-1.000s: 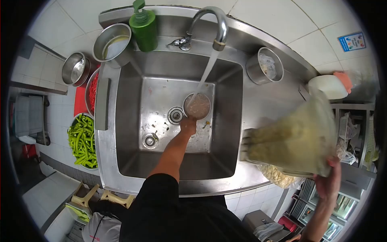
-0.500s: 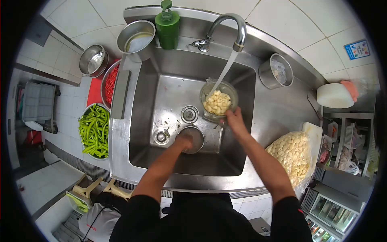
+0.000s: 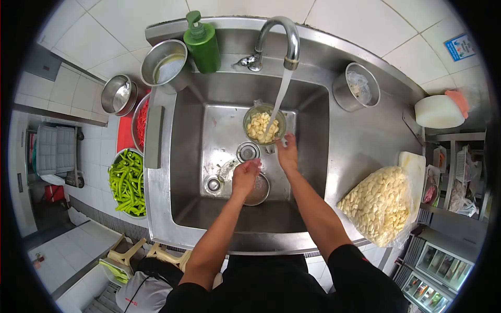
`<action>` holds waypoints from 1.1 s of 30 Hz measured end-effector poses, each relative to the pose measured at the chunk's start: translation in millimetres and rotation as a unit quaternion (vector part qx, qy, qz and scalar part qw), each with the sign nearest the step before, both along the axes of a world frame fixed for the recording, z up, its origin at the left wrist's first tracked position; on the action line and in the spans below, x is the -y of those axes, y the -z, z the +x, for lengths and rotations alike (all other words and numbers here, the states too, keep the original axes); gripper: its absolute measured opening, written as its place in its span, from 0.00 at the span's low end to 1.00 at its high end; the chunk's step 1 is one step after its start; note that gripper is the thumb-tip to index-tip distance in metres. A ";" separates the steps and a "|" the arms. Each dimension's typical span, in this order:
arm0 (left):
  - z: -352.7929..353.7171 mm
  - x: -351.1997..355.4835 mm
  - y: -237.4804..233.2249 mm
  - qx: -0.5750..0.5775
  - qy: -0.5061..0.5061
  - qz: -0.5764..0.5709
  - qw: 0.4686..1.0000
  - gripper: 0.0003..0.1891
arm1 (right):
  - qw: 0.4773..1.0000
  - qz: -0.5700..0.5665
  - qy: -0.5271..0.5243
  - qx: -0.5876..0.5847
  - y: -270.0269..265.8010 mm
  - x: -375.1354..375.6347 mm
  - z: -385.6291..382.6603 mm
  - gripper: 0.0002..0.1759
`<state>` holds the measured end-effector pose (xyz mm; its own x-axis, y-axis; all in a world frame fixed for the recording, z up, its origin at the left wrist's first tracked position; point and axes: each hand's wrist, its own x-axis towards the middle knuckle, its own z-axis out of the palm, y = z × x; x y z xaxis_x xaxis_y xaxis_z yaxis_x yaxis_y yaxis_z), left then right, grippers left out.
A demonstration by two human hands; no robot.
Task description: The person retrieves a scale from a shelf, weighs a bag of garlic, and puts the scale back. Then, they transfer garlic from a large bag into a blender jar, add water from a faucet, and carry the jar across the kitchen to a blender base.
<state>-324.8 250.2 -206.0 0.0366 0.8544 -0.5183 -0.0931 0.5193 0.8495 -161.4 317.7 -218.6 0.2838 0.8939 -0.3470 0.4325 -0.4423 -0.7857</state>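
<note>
A clear round container of peeled garlic cloves sits in the steel sink, with tap water pouring into it. My right hand is at the container's lower right rim, thumb and fingers apart; whether it still touches the rim is hard to see. Below the container, a round metal bowl stands on the sink floor. Over that bowl's left edge is my left hand, fingers loosely bent and pointing up and right, with nothing visible in them.
The running faucet arches over the sink. Behind it stand a green pump bottle and a metal pot. Green chilies lie at left. At right are a bag of garlic and a metal canister.
The garlic container has moved left and down to the sink floor, and my right hand has loosened from it. My left hand has risen out of the metal bowl.
</note>
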 end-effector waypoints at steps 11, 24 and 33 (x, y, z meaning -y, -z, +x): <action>53.3 -152.8 -94.6 0.576 -0.084 0.053 0.811 0.21 | 0.735 0.028 0.163 -0.657 -76.8 -126.4 -49.0 0.10; 54.0 -198.7 -162.3 0.490 0.042 0.017 0.871 0.13 | 0.922 0.353 -0.022 0.159 -182.8 -109.6 -38.8 0.10; 22.5 -195.8 -144.1 -0.289 0.062 0.148 0.944 0.13 | 0.739 0.190 -0.526 0.375 -161.3 -95.3 -4.3 0.13</action>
<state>-302.3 446.0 -61.9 -0.0697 0.9724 -0.2225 0.4766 0.2284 0.8489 -165.7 413.0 -57.3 -0.6532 0.7488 -0.1125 0.7567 0.6403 -0.1320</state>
